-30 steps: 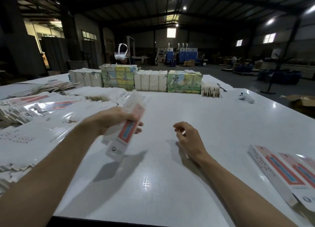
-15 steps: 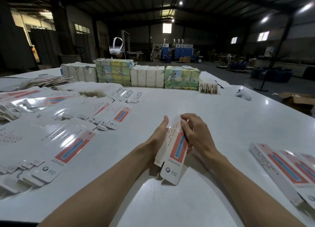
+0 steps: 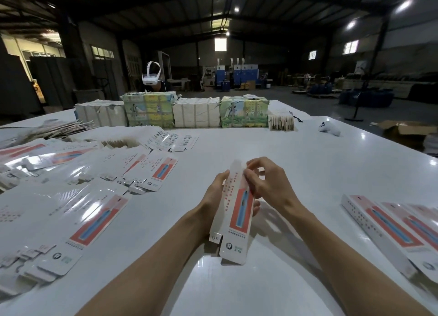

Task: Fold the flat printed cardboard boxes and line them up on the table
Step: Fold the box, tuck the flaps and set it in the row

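Two hands: on one printed box (image 3: pixel 237 217) above the table (image 3: pixel 312 168).
Left hand (image 3: pixel 211 197): curled round its middle.
Right hand (image 3: pixel 270 185): pinching its top.

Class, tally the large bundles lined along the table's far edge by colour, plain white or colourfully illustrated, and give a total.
Plain white bundles: 2
Illustrated bundles: 2
Total: 4

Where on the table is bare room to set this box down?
Bare table lies between the held box and the far bundles, and between that box and the folded boxes at right. The left side is crowded with flat boxes.
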Tool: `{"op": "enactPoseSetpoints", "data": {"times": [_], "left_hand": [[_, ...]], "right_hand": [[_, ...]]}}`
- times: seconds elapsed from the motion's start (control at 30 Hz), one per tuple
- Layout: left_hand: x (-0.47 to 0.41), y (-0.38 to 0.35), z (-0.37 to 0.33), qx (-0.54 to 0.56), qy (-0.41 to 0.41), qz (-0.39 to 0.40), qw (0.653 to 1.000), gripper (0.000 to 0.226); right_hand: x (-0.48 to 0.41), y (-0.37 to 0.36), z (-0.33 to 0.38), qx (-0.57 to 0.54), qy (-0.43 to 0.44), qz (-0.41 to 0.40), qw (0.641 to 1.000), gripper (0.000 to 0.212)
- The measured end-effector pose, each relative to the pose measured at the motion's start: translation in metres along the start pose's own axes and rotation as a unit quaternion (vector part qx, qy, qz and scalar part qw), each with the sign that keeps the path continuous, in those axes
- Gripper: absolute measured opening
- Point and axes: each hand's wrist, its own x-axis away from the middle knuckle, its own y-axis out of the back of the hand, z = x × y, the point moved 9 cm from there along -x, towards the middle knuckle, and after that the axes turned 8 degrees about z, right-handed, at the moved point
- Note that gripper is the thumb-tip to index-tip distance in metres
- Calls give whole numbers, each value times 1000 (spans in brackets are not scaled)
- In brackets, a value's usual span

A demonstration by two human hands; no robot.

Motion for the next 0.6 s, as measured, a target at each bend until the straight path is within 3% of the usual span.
{"op": "enactPoseSetpoints", "data": {"times": [0.17,0.27,0.4,0.5,0.6], "left_hand": [[-2,-10,7,50,39,78,995,70],[-7,-8,9,37,35,90,995,68],[-9,-17,9,44,33,157,986,78],[-12,-15,5,0,21,159,987,82],[-15,-19,12,62,60,171,982,81]], "right_hand": [[-6,-1,-6,-99,-48,42,993,28],[-6,-1,-2,-83,-38,74,993,34],[-5,3,-1,-163,-39,80,983,35],[-2,3,0,-242,-46,72,966,34],[-2,-3,-2,-308,-52,74,947,38]]}}
